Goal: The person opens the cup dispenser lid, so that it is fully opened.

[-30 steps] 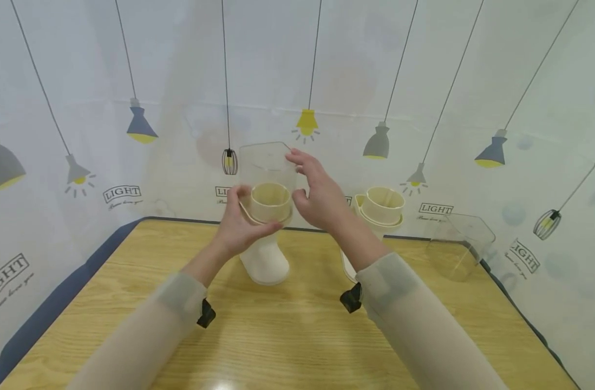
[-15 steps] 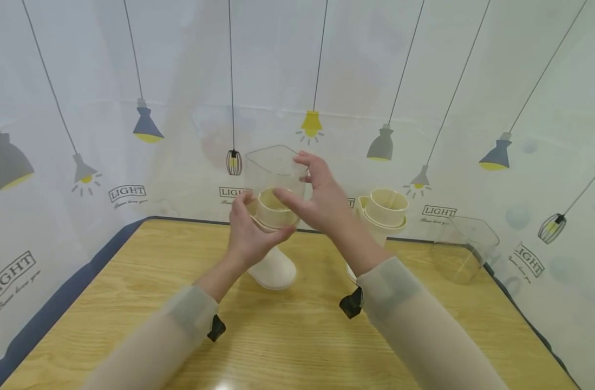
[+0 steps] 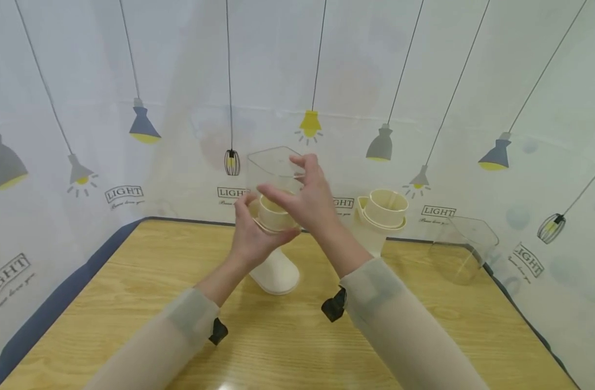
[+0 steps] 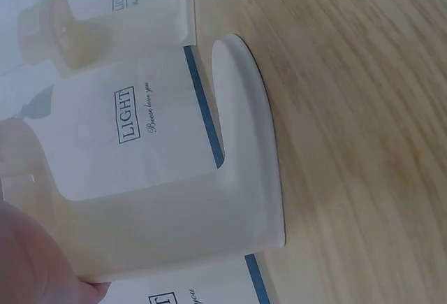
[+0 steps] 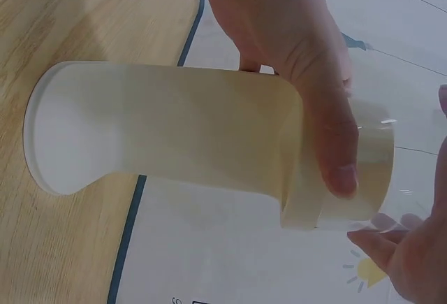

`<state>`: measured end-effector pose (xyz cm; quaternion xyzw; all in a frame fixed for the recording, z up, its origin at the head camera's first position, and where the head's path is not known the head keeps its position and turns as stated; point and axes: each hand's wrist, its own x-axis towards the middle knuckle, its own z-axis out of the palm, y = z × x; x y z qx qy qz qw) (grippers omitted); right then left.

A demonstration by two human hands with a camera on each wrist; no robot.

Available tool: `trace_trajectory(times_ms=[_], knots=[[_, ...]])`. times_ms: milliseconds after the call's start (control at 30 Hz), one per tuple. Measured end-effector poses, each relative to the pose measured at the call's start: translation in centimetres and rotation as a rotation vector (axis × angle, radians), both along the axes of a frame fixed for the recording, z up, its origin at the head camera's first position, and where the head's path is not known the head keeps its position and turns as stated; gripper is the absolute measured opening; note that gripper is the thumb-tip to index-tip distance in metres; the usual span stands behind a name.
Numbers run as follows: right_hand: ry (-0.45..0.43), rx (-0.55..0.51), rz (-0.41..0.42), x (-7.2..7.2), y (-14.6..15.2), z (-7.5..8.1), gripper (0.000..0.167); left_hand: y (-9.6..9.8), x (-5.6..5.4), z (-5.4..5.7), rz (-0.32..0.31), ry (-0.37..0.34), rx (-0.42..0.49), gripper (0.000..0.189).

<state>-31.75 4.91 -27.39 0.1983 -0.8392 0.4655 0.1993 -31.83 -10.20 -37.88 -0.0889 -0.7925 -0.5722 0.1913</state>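
My left hand (image 3: 255, 238) grips the collar of a cream stand (image 5: 202, 133) that stands upright on the table. In the right wrist view the left thumb lies along the collar. A clear container (image 3: 273, 170) with an angled rim sits over the stand's round top. My right hand (image 3: 309, 197) holds this container, fingers at its right side and thumb across its front. In the right wrist view, that hand's fingertips (image 5: 370, 241) show close to the container's lower part. The left thumb (image 4: 31, 262) shows on the stand in the left wrist view.
A second cream stand (image 3: 385, 214) stands to the right, its round top bare. Farther right, another clear container (image 3: 463, 252) stands near the table's back right corner. The wooden table (image 3: 278, 346) meets a curtain (image 3: 180, 135) printed with hanging lamps behind.
The right hand has come closer to the left one, its thumb moving left across the front of the clear container. The left hand keeps its grip on the stand's collar.
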Motion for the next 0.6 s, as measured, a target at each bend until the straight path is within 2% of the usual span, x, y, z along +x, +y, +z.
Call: trace_trajectory(times_ms=[100,300,467,600], knots=[[-0.001,0.003,-0.011,-0.05,-0.06,0.02,0.083,0.08,-0.13,0.07,0.011,-0.005,-0.011,0.125],[-0.003,-0.058,-0.032,-0.24,-0.33,0.21,0.078,0.07,-0.30,0.37,0.032,-0.021,-0.038,0.127],[0.060,-0.014,-0.031,-0.28,-0.29,0.33,0.075,-0.02,-0.19,0.54,0.019,-0.036,-0.056,0.126],[0.034,-0.010,-0.045,-0.29,-0.10,0.45,0.074,-0.19,-0.08,0.48,0.006,-0.044,-0.067,0.126]])
